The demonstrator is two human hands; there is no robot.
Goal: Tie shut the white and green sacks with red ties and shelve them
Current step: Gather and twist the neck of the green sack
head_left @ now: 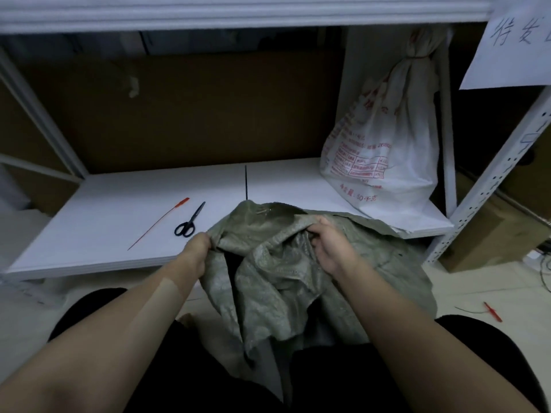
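A green woven sack (pixel 277 272) slumps against the front edge of the white shelf (pixel 119 216), its mouth crumpled and open. My left hand (pixel 198 248) grips the left rim of that mouth. My right hand (pixel 331 247) grips the right rim, fingers curled into the fabric. A white sack with red print (pixel 384 153) stands on the shelf at the right, its neck tied shut near the top. A long red tie (pixel 159 222) lies flat on the shelf to the left of the green sack.
Black scissors (pixel 190 220) lie beside the red tie on the shelf. Another red tie (pixel 492 311) lies on the floor at the right. A perforated white upright (pixel 489 186) frames the shelf's right side, with cardboard boxes behind. A paper note (pixel 512 43) hangs top right.
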